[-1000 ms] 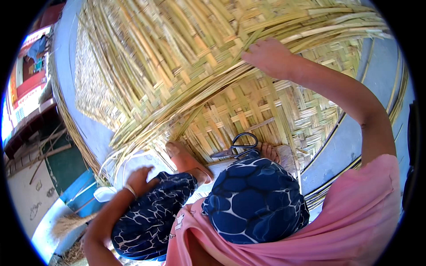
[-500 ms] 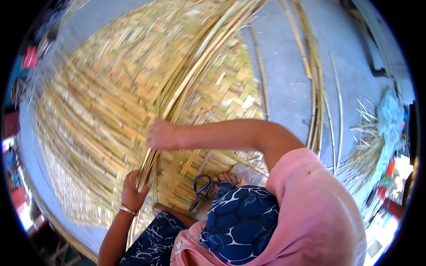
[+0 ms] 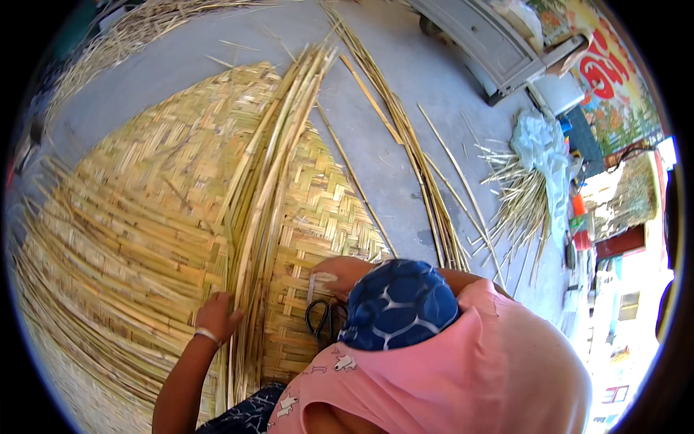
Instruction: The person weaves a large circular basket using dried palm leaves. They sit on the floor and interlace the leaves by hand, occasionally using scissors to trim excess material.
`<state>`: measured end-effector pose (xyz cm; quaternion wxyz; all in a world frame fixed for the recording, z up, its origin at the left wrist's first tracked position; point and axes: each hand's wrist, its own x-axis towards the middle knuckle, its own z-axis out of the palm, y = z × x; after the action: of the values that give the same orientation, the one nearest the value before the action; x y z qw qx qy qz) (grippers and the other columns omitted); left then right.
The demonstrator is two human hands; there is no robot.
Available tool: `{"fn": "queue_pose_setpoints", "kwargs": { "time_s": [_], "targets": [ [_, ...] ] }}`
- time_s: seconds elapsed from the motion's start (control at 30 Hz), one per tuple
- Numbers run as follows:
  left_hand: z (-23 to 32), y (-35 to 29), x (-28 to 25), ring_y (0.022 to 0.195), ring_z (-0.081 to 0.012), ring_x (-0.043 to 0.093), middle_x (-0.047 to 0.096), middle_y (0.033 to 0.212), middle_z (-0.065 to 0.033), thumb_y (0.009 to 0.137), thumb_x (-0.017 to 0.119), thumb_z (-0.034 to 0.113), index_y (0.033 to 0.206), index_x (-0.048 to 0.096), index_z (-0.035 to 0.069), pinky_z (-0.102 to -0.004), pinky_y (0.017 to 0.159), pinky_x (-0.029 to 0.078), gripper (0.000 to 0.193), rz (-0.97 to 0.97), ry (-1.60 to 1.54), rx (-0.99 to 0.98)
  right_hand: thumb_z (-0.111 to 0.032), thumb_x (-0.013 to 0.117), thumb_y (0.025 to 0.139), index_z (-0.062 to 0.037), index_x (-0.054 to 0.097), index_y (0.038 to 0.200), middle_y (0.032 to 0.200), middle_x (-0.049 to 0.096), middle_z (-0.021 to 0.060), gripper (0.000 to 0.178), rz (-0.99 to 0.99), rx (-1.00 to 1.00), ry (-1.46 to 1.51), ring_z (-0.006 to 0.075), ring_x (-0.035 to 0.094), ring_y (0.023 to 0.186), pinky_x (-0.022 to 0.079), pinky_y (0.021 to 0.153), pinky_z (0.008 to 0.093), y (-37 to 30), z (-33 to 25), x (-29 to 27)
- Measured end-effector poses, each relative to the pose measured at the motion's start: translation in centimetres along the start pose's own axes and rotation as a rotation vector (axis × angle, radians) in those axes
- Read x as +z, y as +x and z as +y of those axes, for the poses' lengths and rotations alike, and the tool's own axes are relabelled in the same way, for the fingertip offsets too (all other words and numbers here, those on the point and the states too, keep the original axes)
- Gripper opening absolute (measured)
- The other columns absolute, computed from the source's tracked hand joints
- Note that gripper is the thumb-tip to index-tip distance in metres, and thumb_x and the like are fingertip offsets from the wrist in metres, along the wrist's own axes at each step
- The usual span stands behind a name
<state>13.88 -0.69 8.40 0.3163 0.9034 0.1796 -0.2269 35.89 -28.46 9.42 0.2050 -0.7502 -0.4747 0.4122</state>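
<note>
My left hand (image 3: pixel 215 316) rests on the woven strips at the left side of a long bundle of split cane strips (image 3: pixel 253 202). Its thumb stands apart toward the bundle, its fingers partly hidden; a light bangle circles the wrist. My right hand (image 3: pixel 334 273) reaches over the mat past my knee, fingers apart, at a thin pale flat piece (image 3: pixel 311 288) whose kind I cannot make out. Just below lie black-handled scissors (image 3: pixel 324 318), partly covered by my clothing. The woven mat (image 3: pixel 332 195) spreads under everything, with loose strip ends (image 3: pixel 108 246) fanning out on the left.
More long strips (image 3: pixel 416 137) lie on the grey floor to the right. Beyond them sit a pile of thin cut sticks (image 3: pixel 522 202) and a blue plastic bag (image 3: pixel 542 152). A grey cart (image 3: pixel 481 40) stands at the far right. Loose strips (image 3: pixel 123 43) heap up at far left.
My right hand has left the strip bundle and drawn back toward my knee, beside the scissors. The left hand stays beside the bundle. The view has turned, showing more of the floor on the right.
</note>
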Motion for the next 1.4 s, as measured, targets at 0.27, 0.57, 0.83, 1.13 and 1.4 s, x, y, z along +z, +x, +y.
{"fn": "queue_pose_setpoints", "kwargs": {
  "time_s": [0.27,0.57,0.83,1.13,1.4],
  "targets": [
    [-2.7,-0.2,3.9,0.117,-0.0357,0.045,0.04,0.134,-0.0205,0.081,0.061,0.036,0.127,0.043,0.004,-0.0431,0.093,0.042,0.058,0.1,0.109,0.089,-0.021,0.059,0.082,-0.0085,0.058,0.11,0.12,0.055,0.0147,0.031,-0.002,0.352,0.078,0.034,0.048,0.114,0.039,0.095,0.0433,-5.7,-3.5,-1.7],
    [-6.9,-5.9,6.8,0.115,-0.0352,0.047,0.044,0.13,-0.0207,0.084,0.063,0.024,0.132,0.038,0.001,-0.0406,0.094,0.041,0.059,0.349,-0.327,0.137,-0.024,0.06,0.081,-0.0097,0.06,0.107,0.117,0.056,0.0146,0.03,-0.063,0.227,0.102,0.0353,0.05,0.11,0.042,0.092,0.0433,0.9,0.8,-1.8],
    [-11.8,-13.5,0.4,0.09,-0.0224,0.058,0.059,0.111,-0.0167,0.084,0.063,0.018,0.12,0.052,-0.003,-0.0313,0.081,0.047,0.043,0.162,-0.436,-0.415,-0.035,0.062,0.081,-0.0093,0.059,0.105,0.107,0.055,0.0136,0.035,0.677,0.589,-0.355,0.0332,0.053,0.102,0.044,0.086,0.0443,1.9,13.6,-7.0],
    [-1.8,-2.9,-9.9,0.095,-0.0247,0.058,0.059,0.111,-0.0167,0.084,0.063,0.019,0.119,0.052,-0.003,-0.0338,0.081,0.047,0.044,0.203,-0.236,-0.203,-0.034,0.055,0.082,-0.0083,0.059,0.096,0.1,0.058,0.0175,0.029,0.573,0.702,-0.153,0.0373,0.057,0.094,0.045,0.082,0.0453,2.5,17.5,-10.2],
    [-0.5,-4.4,-7.2,0.093,-0.029,0.061,0.061,0.108,-0.0198,0.082,0.066,0.023,0.117,0.054,-0.001,-0.0356,0.081,0.049,0.044,0.019,-0.109,-0.229,-0.023,0.05,0.082,-0.0033,0.057,0.097,0.089,0.063,0.0202,0.026,0.592,0.607,-0.237,0.0362,0.063,0.082,0.051,0.075,0.0419,3.7,21.4,-12.3]
  ]
}}
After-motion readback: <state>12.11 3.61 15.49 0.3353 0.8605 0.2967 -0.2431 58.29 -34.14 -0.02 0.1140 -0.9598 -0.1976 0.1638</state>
